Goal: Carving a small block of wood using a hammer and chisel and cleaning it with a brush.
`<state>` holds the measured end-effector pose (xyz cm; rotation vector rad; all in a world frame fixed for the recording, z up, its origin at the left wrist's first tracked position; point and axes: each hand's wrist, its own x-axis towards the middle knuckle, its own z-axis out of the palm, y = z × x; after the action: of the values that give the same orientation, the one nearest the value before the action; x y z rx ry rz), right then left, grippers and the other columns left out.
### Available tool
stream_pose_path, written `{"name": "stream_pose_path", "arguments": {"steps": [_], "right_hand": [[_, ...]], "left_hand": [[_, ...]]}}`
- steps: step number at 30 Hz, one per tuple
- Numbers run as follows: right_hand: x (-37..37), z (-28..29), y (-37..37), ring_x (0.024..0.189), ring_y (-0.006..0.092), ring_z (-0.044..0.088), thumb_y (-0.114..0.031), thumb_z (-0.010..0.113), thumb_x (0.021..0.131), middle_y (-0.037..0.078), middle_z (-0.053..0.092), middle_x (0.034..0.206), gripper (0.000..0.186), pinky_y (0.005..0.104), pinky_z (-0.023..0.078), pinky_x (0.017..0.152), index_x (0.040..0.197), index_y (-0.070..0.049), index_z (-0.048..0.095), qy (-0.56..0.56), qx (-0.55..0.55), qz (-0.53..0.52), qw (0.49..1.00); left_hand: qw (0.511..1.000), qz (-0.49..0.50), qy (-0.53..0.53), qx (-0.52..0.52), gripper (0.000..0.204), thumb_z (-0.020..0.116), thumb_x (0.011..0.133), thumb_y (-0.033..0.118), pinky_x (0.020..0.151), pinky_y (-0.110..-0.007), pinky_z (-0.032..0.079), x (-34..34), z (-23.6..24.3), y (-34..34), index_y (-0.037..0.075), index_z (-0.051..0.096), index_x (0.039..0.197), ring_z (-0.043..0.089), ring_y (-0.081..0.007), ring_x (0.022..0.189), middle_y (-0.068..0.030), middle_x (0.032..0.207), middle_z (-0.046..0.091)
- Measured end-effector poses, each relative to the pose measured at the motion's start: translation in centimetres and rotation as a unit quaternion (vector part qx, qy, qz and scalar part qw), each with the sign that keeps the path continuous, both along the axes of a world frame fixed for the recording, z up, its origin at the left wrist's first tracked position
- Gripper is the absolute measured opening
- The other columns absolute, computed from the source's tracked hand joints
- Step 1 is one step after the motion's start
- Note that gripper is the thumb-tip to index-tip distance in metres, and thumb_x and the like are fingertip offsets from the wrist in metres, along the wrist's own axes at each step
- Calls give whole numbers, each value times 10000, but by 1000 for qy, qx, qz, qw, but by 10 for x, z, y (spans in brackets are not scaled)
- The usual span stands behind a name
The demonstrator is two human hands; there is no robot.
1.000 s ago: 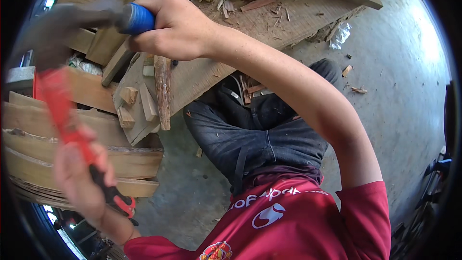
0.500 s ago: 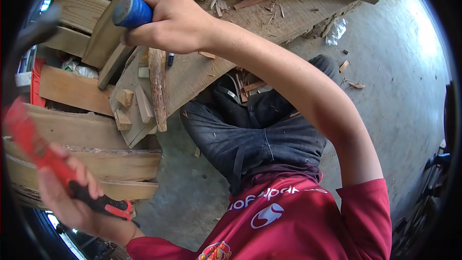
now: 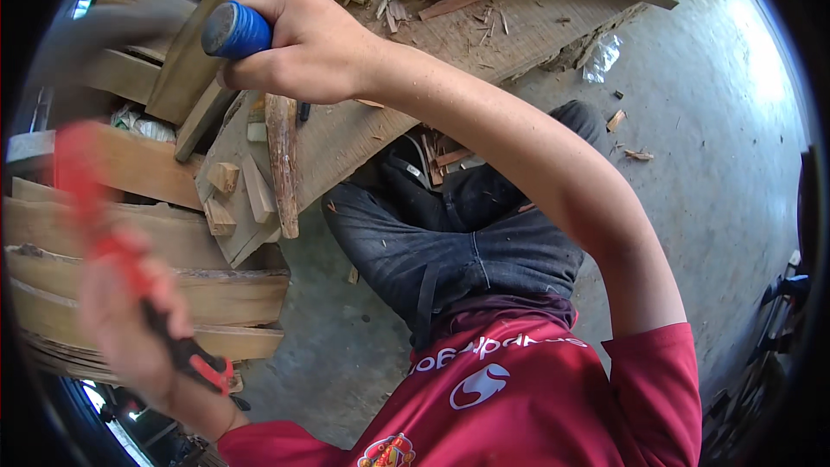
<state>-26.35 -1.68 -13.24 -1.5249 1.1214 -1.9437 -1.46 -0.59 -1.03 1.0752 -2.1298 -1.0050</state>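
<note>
Here, a seated person works a chisel into timber with a hammer.

Right hand: the right hand (image 3: 307, 39) is wrapped in a closed grip around the blue handle of a chisel (image 3: 238, 30), held up over the plank, arm reaching across the body from the lower right.

Left hand: the left hand (image 3: 130, 320), blurred by motion, is closed around the black-and-red end of a hammer (image 3: 104, 216) with a red shaft; its head is smeared toward the upper left and cannot be made out clearly.

Chisel: its handle end points up-left, toward the hammer; the blade is hidden behind the hand, so where it meets the wood cannot be told.

Workpiece: a wide plank (image 3: 363, 121) lies slanted in front of the knees, with a narrow dark strip of wood (image 3: 283, 164) lying on it just below the right hand.

Offcuts: small wood blocks (image 3: 229, 195) sit on the plank's lower corner; chips and splinters (image 3: 450, 4) litter the upper boards.

Surroundings: stacked boards (image 3: 173, 285) at left, a bare concrete floor (image 3: 692, 121) at right, dark jeans and a red shirt below.

Progress: judging by the chips, a good deal of cutting is done; with hammer raised and chisel set, the chopping looks mid-course rather than finished.
</note>
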Motion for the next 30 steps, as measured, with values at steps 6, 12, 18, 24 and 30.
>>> {"name": "stream_pose_path", "arguments": {"steps": [6,12,18,24,30], "right_hand": [[-6,-2,5,608,205,594,-128,683,663,129,603,638,169,348,495,609,748,8,628,-1,9,-7,1000],[-4,-4,-1,611,187,598,-151,716,667,111,632,662,207,341,500,619,801,-2,664,6,12,-6,1000],[-34,-11,21,519,113,519,-138,732,728,16,548,582,139,265,396,484,759,-27,653,-99,-39,-30,994],[-36,20,52,387,91,384,-77,681,836,9,435,499,202,259,255,366,715,-50,522,-283,-106,82,950],[-60,2,78,398,96,384,-71,650,824,10,407,502,148,258,271,382,734,2,557,-230,-139,86,959]], "left_hand": [[990,10,141,-15,407,353,1027,345,351,-230,380,10,17,7,-38,436,1135,419,-123,397,-89,683,464],[999,18,-38,23,464,395,1004,437,361,-214,330,-4,-15,6,-22,451,1046,405,-93,414,-52,586,448],[988,-17,14,151,342,438,1012,372,374,-217,336,-14,-85,-26,39,516,1009,421,-70,421,-5,634,461],[961,-12,-239,-141,366,534,940,348,616,-549,469,-50,-227,-70,5,595,827,615,-461,730,-268,700,612],[914,-1,-307,-264,311,579,909,330,646,-488,515,-96,-261,-72,28,588,838,630,-379,816,-189,824,645]]}}
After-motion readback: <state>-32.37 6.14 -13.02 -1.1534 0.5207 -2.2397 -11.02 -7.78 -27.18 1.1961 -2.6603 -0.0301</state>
